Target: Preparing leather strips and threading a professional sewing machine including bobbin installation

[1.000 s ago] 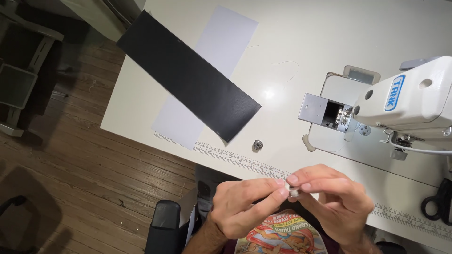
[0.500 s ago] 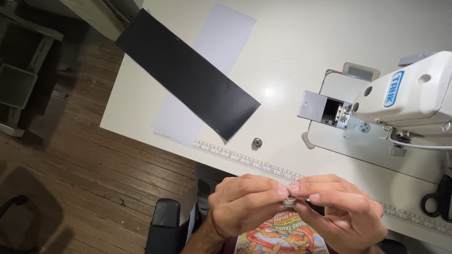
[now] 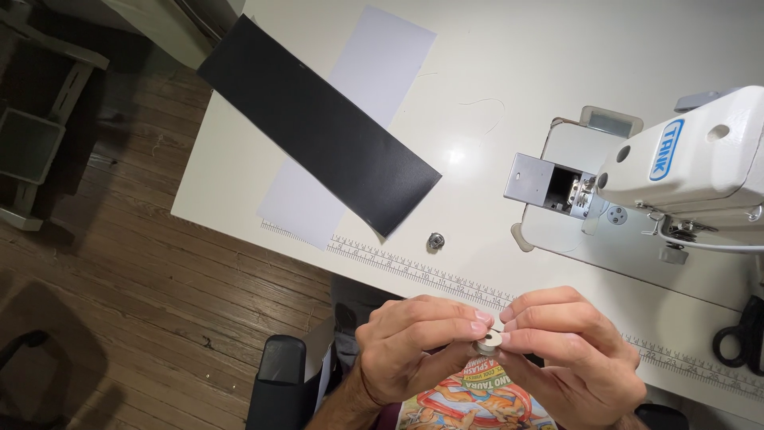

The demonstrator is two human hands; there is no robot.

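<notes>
Head cam: bobbin pinched btwn left hand & right hand fingertips. Prob. light, stiff, slick metal; best gripped at flange rims.

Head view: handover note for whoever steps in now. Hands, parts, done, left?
Left hand: fingertips pinch the small round metal bobbin from its left side.
Right hand: fingertips hold the same bobbin from the right, in front of the table edge.
Parts: a metal bobbin case lies on the white table by the printed ruler strip. Black sheet lies across a white sheet. Sewing machine has its slide plate open.
Done: bobbin in hand, plate open.
Left: bobbin and case are both outside the machine.
</notes>
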